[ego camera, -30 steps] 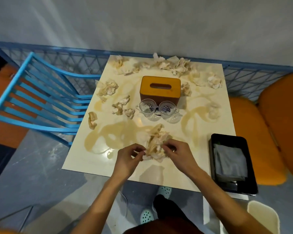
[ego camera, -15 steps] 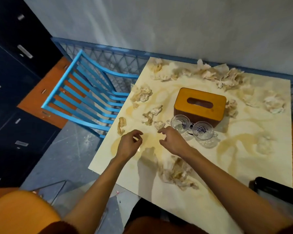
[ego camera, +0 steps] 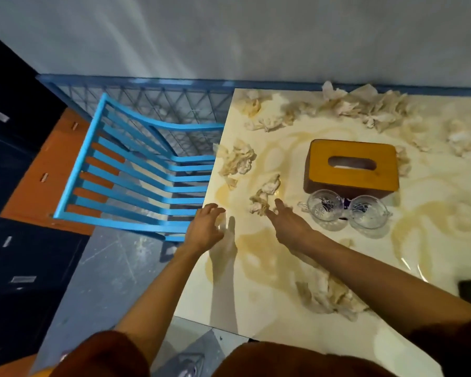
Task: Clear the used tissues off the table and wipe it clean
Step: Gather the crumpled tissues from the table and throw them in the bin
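used tissue (ego camera: 263, 198) touching tips of r hand (ego camera: 291, 227) fingers (ego camera: 271, 214), l hand (ego camera: 204, 230) apart.

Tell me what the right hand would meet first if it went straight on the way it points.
The small crumpled tissue just ahead of the right hand, left of the glass cups. Fingertips look nearly on it, though depth is unclear.

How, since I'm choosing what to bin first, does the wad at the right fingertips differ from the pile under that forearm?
The wad is small, narrow; the pile is bigger and wider. The wad lies by the right hand; the pile nearer the front edge. Both are crumpled tissue.
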### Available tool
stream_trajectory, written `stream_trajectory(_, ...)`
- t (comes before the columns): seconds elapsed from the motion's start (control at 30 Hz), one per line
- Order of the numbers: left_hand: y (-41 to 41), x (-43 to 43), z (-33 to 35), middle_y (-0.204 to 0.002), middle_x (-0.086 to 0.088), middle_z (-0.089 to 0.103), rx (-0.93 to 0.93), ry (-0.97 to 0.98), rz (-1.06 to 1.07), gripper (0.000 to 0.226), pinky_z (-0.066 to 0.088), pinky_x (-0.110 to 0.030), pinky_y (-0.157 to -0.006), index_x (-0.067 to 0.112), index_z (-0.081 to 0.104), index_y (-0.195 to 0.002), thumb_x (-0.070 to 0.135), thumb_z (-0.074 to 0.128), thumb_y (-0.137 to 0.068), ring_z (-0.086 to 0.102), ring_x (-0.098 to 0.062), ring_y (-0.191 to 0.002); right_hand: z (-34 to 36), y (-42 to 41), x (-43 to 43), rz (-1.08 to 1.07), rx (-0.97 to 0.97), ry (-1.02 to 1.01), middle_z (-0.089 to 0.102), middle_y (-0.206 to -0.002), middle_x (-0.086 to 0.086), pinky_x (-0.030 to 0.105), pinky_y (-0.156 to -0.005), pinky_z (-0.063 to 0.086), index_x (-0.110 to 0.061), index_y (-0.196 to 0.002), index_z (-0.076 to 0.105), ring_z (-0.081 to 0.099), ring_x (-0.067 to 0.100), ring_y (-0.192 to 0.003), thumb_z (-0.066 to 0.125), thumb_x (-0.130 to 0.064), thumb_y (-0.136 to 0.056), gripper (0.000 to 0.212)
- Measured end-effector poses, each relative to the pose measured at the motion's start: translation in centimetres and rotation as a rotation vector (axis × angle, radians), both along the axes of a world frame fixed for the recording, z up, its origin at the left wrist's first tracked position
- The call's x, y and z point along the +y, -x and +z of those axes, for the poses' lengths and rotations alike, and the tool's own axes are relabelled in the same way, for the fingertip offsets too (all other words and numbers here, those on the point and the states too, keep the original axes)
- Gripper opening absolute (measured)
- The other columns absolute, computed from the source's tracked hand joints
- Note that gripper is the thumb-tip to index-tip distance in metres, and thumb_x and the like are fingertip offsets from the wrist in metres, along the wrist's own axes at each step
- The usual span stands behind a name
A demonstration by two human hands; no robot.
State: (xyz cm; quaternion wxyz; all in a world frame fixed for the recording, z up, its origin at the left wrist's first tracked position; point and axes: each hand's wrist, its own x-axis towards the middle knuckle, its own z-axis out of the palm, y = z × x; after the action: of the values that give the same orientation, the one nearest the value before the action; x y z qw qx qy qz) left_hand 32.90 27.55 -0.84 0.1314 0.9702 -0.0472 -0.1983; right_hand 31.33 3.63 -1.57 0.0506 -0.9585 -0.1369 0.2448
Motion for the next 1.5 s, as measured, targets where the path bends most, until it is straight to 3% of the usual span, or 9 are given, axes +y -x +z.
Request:
stream_trajectory(0.17, -1.1, 2.4, -1.6, -0.151, 0.003, 0.036, 0.009, -0.059, -0.170, 0.059, 0.047, -0.041, -0.100, 0.028, 0.048, -0.138, 0.036, 0.069, -0.084, 0.038, -0.023, -0.132, -1.0, -0.6, 1.3, -0.030, -0.056, 0.121, 0.039, -0.131, 0.016, 0.038, -0.081, 0.052, -0.009, -0.131, 0.047, 0.053, 0.031, -0.110, 0.050, -0.002, -0.089, 0.043)
stream_trajectory(0.4, -0.9, 3.7, -3.6, -0.124, 0.004, 0.056, -0.063, 0.075, -0.252, 0.032, 0.051, -0.031, -0.084, 0.024, 0.065, -0.116, 0.028, 0.072, -0.084, 0.051, -0.018, -0.108, -1.5, -1.6, 2.2, -0.051, -0.090, 0.214, 0.040, -0.131, 0.016, 0.037, -0.083, 0.051, -0.009, -0.124, 0.054, 0.055, 0.030, -0.109, 0.057, -0.001, -0.086, 0.038)
stream_trajectory(0.53, -1.1, 4.4, -4.1, -0.103, 0.004, 0.065, -0.098, 0.117, -0.256, 0.015, 0.051, -0.030, -0.074, 0.019, 0.071, -0.101, 0.026, 0.068, -0.089, 0.059, -0.017, -0.093, -0.8, -2.1, 2.7, -0.041, -0.073, 0.240, 0.050, -0.120, 0.015, 0.033, -0.072, 0.053, -0.010, -0.110, 0.064, 0.062, 0.027, -0.093, 0.073, -0.004, -0.076, 0.035)
stream_trajectory(0.63, -1.5, 4.7, -4.2, -0.092, 0.003, 0.070, -0.138, 0.208, -0.235, 0.016, 0.052, -0.028, -0.069, 0.015, 0.073, -0.096, 0.029, 0.069, -0.089, 0.061, -0.013, -0.079, -0.6, -2.2, 2.9, -0.014, -0.068, 0.163, 0.043, -0.128, 0.016, 0.039, -0.083, 0.050, -0.004, -0.123, 0.056, 0.057, 0.030, -0.106, 0.055, 0.008, -0.085, 0.039)
stream_trajectory(0.73, -0.9, 3.9, -3.7, -0.093, 0.004, 0.070, -0.138, 0.310, -0.181, 0.012, 0.053, -0.026, -0.071, 0.013, 0.073, -0.098, 0.019, 0.070, -0.088, 0.060, -0.010, -0.076, 0.8, -1.7, 3.3, -0.049, -0.090, 0.068, 0.046, -0.121, 0.017, 0.040, -0.071, 0.043, -0.002, -0.120, 0.056, 0.057, 0.034, -0.101, 0.047, 0.009, -0.088, 0.035)
stream_trajectory(0.83, 0.0, 2.9, -2.7, -0.083, 0.011, 0.066, -0.141, 0.466, -0.047, 0.008, 0.050, -0.022, -0.068, 0.014, 0.073, -0.092, 0.011, 0.071, -0.085, 0.060, -0.002, -0.072, 2.5, -0.7, 3.5, -0.127, -0.058, -0.057, 0.051, -0.118, 0.012, 0.034, -0.067, 0.036, -0.010, -0.116, 0.060, 0.060, 0.035, -0.098, 0.052, 0.004, -0.087, 0.033)
stream_trajectory(1.0, 1.9, -1.2, -1.0, -0.080, 0.020, 0.067, -0.088, 0.681, 0.051, 0.014, 0.051, -0.019, -0.065, 0.025, 0.070, -0.086, 0.012, 0.073, -0.084, 0.063, -0.003, -0.076, 4.9, 2.5, 0.8, -0.390, -0.103, -0.328, 0.061, -0.111, 0.006, 0.034, -0.074, 0.048, -0.017, -0.107, 0.067, 0.063, 0.030, -0.093, 0.057, -0.009, -0.089, 0.022)
stream_trajectory(1.17, 3.9, -5.6, 1.0, -0.080, 0.010, 0.071, -0.041, 0.824, 0.144, 0.005, 0.053, -0.024, -0.063, 0.020, 0.072, -0.085, 0.015, 0.074, -0.085, 0.066, -0.008, -0.076, 5.9, 7.1, -2.4, -0.606, -0.144, -0.557, 0.065, -0.102, 0.003, 0.035, -0.073, 0.051, -0.019, -0.103, 0.067, 0.056, 0.014, -0.069, 0.060, -0.016, -0.090, 0.015)
stream_trajectory(1.5, 12.4, -17.6, 7.6, -0.074, -0.010, 0.071, 0.152, 1.036, 0.082, 0.008, 0.054, -0.030, -0.057, 0.011, 0.070, -0.084, 0.006, 0.076, -0.080, 0.068, -0.021, -0.071, 6.8, 20.7, -10.1, -0.892, -0.219, -0.698, 0.066, -0.102, -0.005, 0.022, -0.070, 0.039, -0.017, -0.107, 0.068, 0.054, 0.007, -0.077, 0.066, -0.010, -0.085, 0.024)
